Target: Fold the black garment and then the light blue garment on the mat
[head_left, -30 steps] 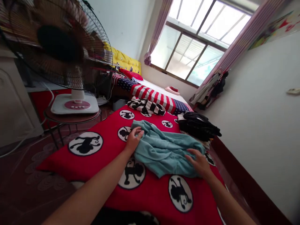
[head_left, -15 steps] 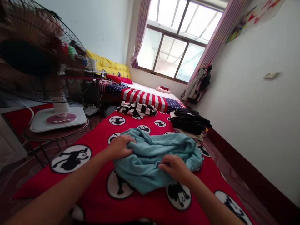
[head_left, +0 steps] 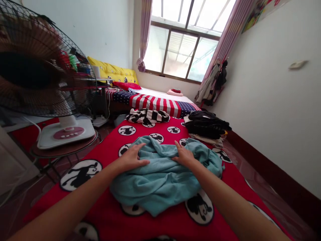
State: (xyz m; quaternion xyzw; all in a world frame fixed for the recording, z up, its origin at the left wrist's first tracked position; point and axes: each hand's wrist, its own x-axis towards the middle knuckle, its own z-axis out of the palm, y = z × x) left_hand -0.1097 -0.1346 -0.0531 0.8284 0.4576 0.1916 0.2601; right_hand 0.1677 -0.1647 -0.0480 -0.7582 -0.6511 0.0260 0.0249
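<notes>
A crumpled light-blue garment point(head_left: 160, 182) lies in loose folds on a red bedspread point(head_left: 107, 209) with black-and-white monkey prints; its exact kind cannot be made out. My left hand point(head_left: 131, 158) rests on the cloth's upper left part, thumb and fingers apart. On the upper middle of the cloth is my right hand point(head_left: 184, 154), its fingers stretched forward and spread. Neither hand pinches the fabric.
Beyond the garment lies a black-and-white patterned cloth point(head_left: 147, 116). A stack of dark folded clothes point(head_left: 207, 124) sits at the far right. To the left, a fan point(head_left: 66, 132) stands on a round stool point(head_left: 85, 144). Another bed point(head_left: 160, 102) is under the window.
My right hand has moved up and away from the garment's near part, and its fingers have spread. The cloth's near side now spreads further left. My left hand stays near the upper left.
</notes>
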